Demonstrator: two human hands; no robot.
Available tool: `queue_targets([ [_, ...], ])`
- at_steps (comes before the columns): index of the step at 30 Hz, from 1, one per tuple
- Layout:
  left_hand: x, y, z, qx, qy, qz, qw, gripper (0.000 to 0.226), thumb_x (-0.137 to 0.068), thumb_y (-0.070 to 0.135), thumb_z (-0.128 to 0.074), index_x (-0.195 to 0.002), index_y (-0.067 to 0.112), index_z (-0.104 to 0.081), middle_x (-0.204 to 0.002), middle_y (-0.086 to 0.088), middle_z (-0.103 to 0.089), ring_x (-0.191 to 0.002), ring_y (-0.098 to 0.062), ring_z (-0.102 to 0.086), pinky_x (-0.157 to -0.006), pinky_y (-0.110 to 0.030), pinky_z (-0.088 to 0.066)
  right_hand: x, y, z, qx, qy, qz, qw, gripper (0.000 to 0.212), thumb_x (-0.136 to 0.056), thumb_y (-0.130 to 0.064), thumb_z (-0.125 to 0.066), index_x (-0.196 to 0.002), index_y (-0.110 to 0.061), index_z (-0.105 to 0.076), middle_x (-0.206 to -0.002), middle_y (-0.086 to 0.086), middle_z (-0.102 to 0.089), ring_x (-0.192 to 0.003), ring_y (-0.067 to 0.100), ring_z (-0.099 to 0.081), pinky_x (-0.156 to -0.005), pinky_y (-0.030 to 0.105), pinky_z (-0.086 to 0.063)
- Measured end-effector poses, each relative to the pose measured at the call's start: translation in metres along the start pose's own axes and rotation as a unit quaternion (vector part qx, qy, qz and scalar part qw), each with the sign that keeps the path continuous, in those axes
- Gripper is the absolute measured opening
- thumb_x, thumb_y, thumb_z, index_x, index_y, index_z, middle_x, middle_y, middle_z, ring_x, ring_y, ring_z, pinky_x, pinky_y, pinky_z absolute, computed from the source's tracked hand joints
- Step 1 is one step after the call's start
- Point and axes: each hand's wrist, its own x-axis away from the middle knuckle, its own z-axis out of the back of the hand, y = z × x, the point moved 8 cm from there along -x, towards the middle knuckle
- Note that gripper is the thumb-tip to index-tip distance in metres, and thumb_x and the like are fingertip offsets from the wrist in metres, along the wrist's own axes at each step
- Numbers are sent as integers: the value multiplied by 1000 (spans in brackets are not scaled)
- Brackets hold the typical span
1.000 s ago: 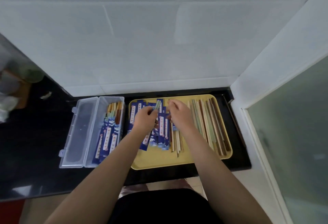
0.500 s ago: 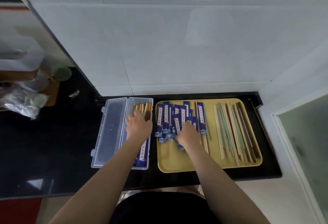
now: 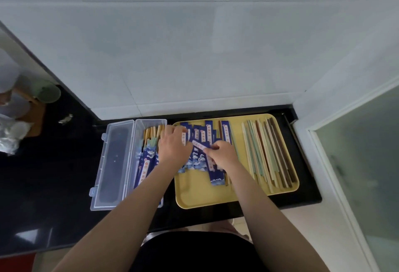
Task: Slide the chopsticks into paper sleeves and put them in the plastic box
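Black countertop (image 3: 54, 185) against a white tiled wall (image 3: 194, 56), yellow tray (image 3: 194, 196) at its front edge. Blue paper sleeves (image 3: 203, 135) lie fanned over the tray's left half; the right hand (image 3: 224, 155) is curled there, pinching one sleeve (image 3: 199, 145) that sits tilted across the pile. Left hand (image 3: 172, 144) reaches across the tray's left edge, fingers stretched flat over the sleeves at the far-left corner — no grip visible. Bare chopsticks (image 3: 267, 153) — pale, green, brown — lie lengthwise along the tray's right side. Clear plastic box (image 3: 138, 163) sits just left of the tray, lid (image 3: 112, 163) hinged open to the left; sleeved chopsticks (image 3: 146, 159) lie inside, wooden ends toward the wall. Blurred items (image 3: 21, 110) at the countertop's far-left corner, frosted glass panel (image 3: 367, 163) on the right.
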Motion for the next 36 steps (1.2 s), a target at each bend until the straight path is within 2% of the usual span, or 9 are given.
queue_targets([
  [4,11,58,-39,-195,-101,-178,959,68,-89,42,-65,-149,38,-34,-162,8,-25,-152,-23,-11,-123,-53,-1,12,-7,39,-55,-46,45,996,24,-93,-33,-73,-91,-9,-70,-68,2,-65,-55,12,-57,-54,25,-45],
  [6,14,77,-58,-225,-144,-192,944,53,-93,49,-61,-142,37,-45,-149,8,-47,-145,-21,-32,-123,-52,-3,17,-6,53,-44,-88,48,994,22,-92,-36,-73,-88,-14,-71,-65,-1,-63,-53,9,-54,-53,22,-42],
  [8,13,84,-69,-199,-173,-130,956,35,-94,54,-57,-121,31,-59,-113,7,-68,-112,-17,-60,-112,-43,-35,15,3,63,-48,-105,40,993,23,-92,-39,-72,-92,-16,-71,-69,-1,-65,-54,7,-54,-51,20,-43],
  [10,14,83,-76,-146,-179,-42,972,27,-96,51,-56,-97,24,-63,-89,3,-68,-84,-16,-66,-78,-33,-53,10,21,75,-103,-81,21,991,29,-96,-45,-65,-101,-17,-69,-79,2,-70,-58,9,-60,-54,23,-49],
  [13,17,73,-85,-64,-172,31,983,27,-100,37,-51,-80,20,-55,-79,-3,-62,-71,-18,-62,-64,-31,-52,1,56,89,-177,-5,-35,984,24,-102,-37,-55,-104,-16,-66,-89,8,-71,-68,15,-64,-70,33,-59],
  [18,33,65,-102,115,-208,129,963,27,-104,40,-43,-99,15,-50,-78,-8,-62,-57,-17,-60,-49,-29,-49,-11,83,70,104,32,-32,994,6,-100,-16,-55,-99,-14,-60,-94,3,-65,-81,16,-64,-75,32,-57],
  [28,50,62,-107,380,-222,242,865,18,-107,17,-40,-124,22,-40,-88,-14,-67,-73,-26,-63,-68,-37,-55,-7,95,51,102,51,-73,991,22,-100,-23,-61,-82,-16,-51,-79,-1,-59,-64,10,-55,-54,24,-41],
  [32,46,59,-112,308,-224,211,900,29,-100,25,-57,-124,9,-50,-80,-11,-63,-65,-20,-61,-59,-31,-55,1,80,79,1,85,-46,995,14,-98,-25,-63,-91,-17,-55,-78,-2,-59,-62,8,-55,-53,21,-40],
  [36,40,67,-116,257,-194,178,930,22,-98,29,-62,-103,9,-56,-69,-8,-57,-54,-17,-54,-57,-31,-52,17,64,133,-109,181,-2,977,8,-97,-23,-63,-99,-19,-57,-91,1,-64,-76,15,-65,-67,29,-58],
])
